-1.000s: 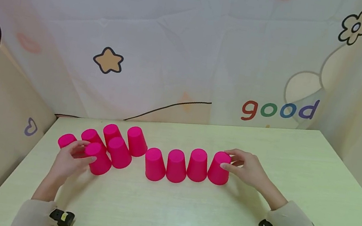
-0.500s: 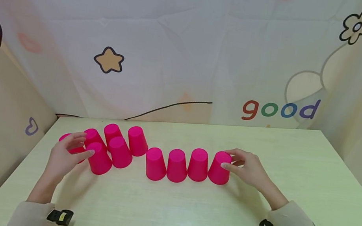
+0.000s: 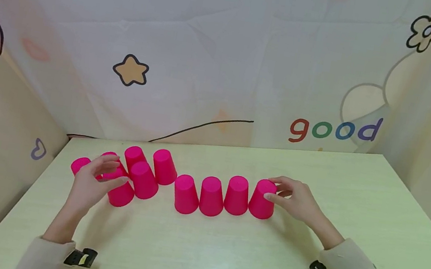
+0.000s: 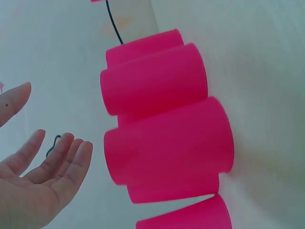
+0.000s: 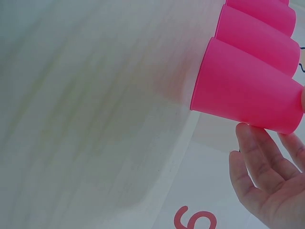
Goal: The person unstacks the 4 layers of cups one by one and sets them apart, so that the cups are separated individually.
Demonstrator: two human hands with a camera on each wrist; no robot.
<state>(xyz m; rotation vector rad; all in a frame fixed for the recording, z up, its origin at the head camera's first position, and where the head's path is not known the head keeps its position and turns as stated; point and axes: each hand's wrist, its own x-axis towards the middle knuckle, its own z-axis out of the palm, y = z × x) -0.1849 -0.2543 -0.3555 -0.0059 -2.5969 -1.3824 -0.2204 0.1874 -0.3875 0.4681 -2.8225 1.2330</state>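
Observation:
Upside-down pink cups stand on the table in a row at the right and a cluster at the left. My left hand (image 3: 87, 184) hovers over the cluster with thumb and fingers spread, and hides the upper part of the front-left cup (image 3: 121, 196). In the left wrist view, that hand (image 4: 43, 186) is apart from the upright cups (image 4: 169, 148), with nothing between its fingers. My right hand (image 3: 296, 200) pinches the top end of the rightmost cup (image 3: 259, 207) between thumb and fingers. The right wrist view has its fingertips against the wall of this cup (image 5: 248, 88).
In the right-hand row, a cup (image 3: 237, 197) and two others stand side by side. Behind the cluster are two more cups, one of them the back cup (image 3: 164, 168). A printed cloth (image 3: 218, 68) hangs along the back edge of the light table (image 3: 195, 255).
My left hand drew back leftward off the front-left cup, then came right and up again over it, fingers spread. My right hand stays at the rightmost cup. The cups keep their places.

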